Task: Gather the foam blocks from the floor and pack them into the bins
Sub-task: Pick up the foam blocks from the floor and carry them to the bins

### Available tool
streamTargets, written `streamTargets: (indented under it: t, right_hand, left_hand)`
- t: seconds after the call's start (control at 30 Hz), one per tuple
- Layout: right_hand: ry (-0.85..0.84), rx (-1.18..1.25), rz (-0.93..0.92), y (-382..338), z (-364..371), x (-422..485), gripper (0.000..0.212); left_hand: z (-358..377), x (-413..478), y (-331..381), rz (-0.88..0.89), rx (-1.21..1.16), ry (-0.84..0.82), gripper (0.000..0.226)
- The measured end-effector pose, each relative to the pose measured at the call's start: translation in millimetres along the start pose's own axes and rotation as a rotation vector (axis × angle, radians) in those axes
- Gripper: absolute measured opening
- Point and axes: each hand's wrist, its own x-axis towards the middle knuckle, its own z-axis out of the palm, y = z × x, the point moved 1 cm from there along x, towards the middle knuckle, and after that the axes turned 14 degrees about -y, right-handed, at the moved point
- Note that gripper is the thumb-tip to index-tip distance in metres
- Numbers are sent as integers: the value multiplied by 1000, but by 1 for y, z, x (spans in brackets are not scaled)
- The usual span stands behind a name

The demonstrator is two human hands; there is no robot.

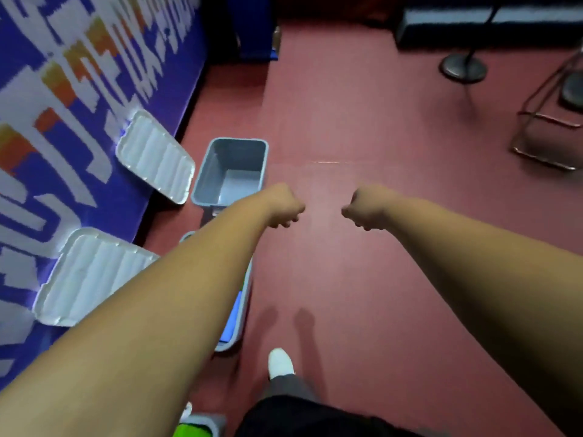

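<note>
Left hand (284, 207) and right hand (362, 210): both curled into fists, holding nothing, just right of the empty grey bin (220, 159). Nearer than that bin, a second bin (244, 302) contains a blue block (233, 318). Left of the grey bin, the banner (63, 74) lettering is too blurred to read.

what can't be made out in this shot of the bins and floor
- Middle bin, head view: the left forearm covers most of it; only a blue patch inside shows.
- Nearest bin, head view: cut off by the bottom edge; only something green shows.
- Banner lettering, head view: blurred, unreadable.
</note>
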Motion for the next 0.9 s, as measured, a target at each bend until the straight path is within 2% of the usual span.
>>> streamTargets:
  t: [0.13, 0.23, 0.33, 0.4, 0.53, 0.6, 0.73, 0.83, 0.9]
  right_hand:
    - [35, 158, 92, 149, 37, -41, 34]
    - [59, 274, 160, 270, 85, -88, 31]
    - [74, 446, 259, 402, 149, -150, 33]
    - [150, 574, 319, 479, 184, -191, 37]
    - [238, 738, 569, 654, 277, -317, 39]
    - [274, 800, 682, 724, 322, -382, 32]
    - [402, 943, 849, 817, 388, -486, 30]
    - [454, 1034, 928, 854, 425, -528, 24]
    - [458, 1096, 956, 873, 445, -540, 32]
  left_hand:
    - [93, 30, 101, 47, 187, -98, 27]
    - [194, 39, 186, 100, 290, -163, 27]
    - [326, 38, 272, 151, 458, -290, 25]
    - [406, 36, 322, 211, 571, -350, 26]
    - [611, -7, 432, 384, 805, -466, 26]
    - [698, -37, 476, 480, 882, -520, 24]
    - [830, -98, 539, 645, 1036, -624, 22]
    - [897, -129, 571, 669, 1047, -731, 21]
    - [934, -136, 588, 694, 1093, -755, 21]
